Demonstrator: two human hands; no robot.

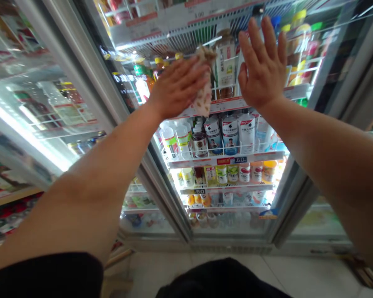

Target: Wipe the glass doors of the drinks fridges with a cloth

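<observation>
My left hand (178, 87) is raised against the glass door (161, 194) of a drinks cooler, its fingers stretched over a patterned cloth (204, 89). The pale cloth with brownish spots sticks out beyond the fingertips, between hand and glass, and is slightly blurred. To its right, my right hand (262, 68) is flat with fingers spread, palm toward the same door, and holds nothing. Behind the glass, between the two hands, stands a large bottle of brown drink (226, 62).
Shelves inside the cooler hold several bottles (230, 132) and cups (233, 173). A metal door frame (93, 70) runs along the left, with another bottle-filled cooler section (59, 103) beyond it. Below lies a tiled floor (155, 269); a shelf of goods (9, 207) is at lower left.
</observation>
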